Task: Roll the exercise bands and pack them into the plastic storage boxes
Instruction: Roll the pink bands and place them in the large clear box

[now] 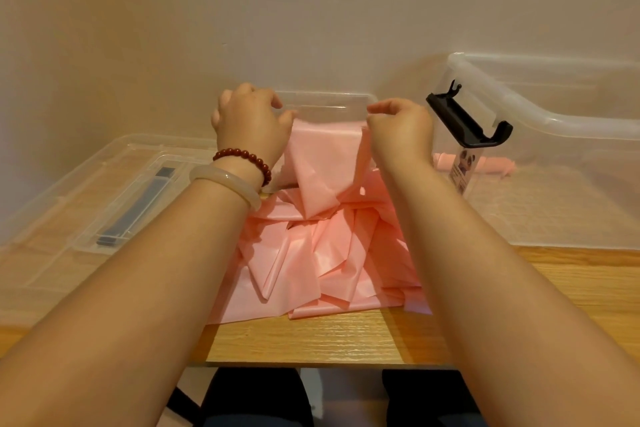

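Plain beige wall point(311, 10) rises behind a light wooden table point(311, 340), whose near edge cuts across the bottom of the view above the person's dark trousers point(256, 399). At the middle of the table lies a loose heap of thin, glossy pink exercise bands point(329, 260), creased and overlapping. Above it the left hand point(249, 121) and the right hand point(398, 128) each pinch a top corner of one pink band sheet point(325, 163) between thumb and curled fingers, holding it up so that it hangs down onto the heap. Directly behind the hands stands a small clear plastic box point(325, 97); only its rim shows, and whether the sheet hangs inside it or in front of it cannot be told. To the right stands a large clear plastic storage box point(554, 114) with a black clip handle point(467, 121) swung up on its near end and a printed sticker point(462, 170) below; a rolled pink band point(498, 163) lies on its floor, seen through the wall. To the left a clear plastic lid point(104, 191) lies flat, a dark strip point(138, 204) set in its recess. A red bead bracelet point(246, 158) and a pale bangle point(225, 180) circle the left wrist.
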